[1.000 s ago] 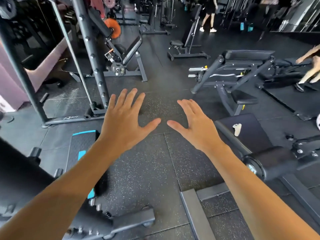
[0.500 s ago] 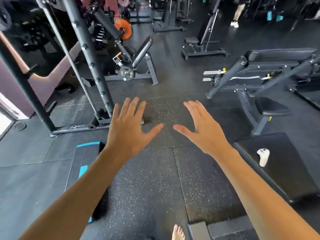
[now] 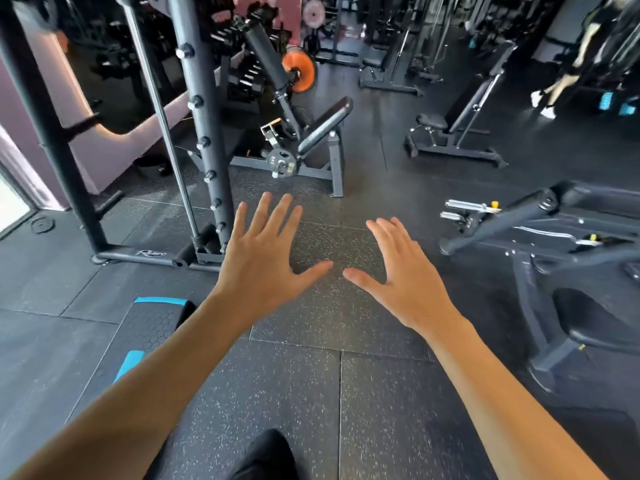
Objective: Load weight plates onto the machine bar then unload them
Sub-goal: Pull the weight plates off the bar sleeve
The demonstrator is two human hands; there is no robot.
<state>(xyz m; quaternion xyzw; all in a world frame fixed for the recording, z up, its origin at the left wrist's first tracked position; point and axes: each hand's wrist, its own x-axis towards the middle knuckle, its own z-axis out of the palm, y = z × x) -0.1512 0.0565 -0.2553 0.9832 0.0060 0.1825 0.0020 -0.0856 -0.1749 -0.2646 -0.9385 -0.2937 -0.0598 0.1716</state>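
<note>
Head view, single frame. I log near to far.

Nearest: a dark trouser leg [image 3: 266,455] at the bottom edge, over speckled rubber floor tiles [image 3: 311,393].

Grip, left hand [image 3: 258,261]: palm down, fingers straight and fanned apart, thumb out toward centre. Holds nothing, touches nothing; it hangs in the air over the floor. Grip, right hand [image 3: 401,275]: same posture, fingers straight and closer together, thumb pointing at the left thumb. Also holds nothing. The two thumb tips are near each other but apart.

Low left, a black step platform [image 3: 152,327] with blue trim lies partly under the left forearm.

Writing: a pale script logo on the base foot of the rack [image 3: 204,133], left of the hands; I read a capital "R", the rest is too small to tell. No other legible labels.

Open room: a bare strip of floor runs from my feet forward between the rack on the left and a dark padded machine [image 3: 554,237] on the right.

Task items: a small dark weight plate [image 3: 282,162] sits on a peg low on the plate-loaded machine [image 3: 308,133] beyond the hands; an orange weight plate [image 3: 299,71] sits higher on its angled arm. Both are well apart from the hands.

Farther right, an adjustable bench [image 3: 453,123]; beyond it, a person's legs [image 3: 554,88], blurred.
</note>
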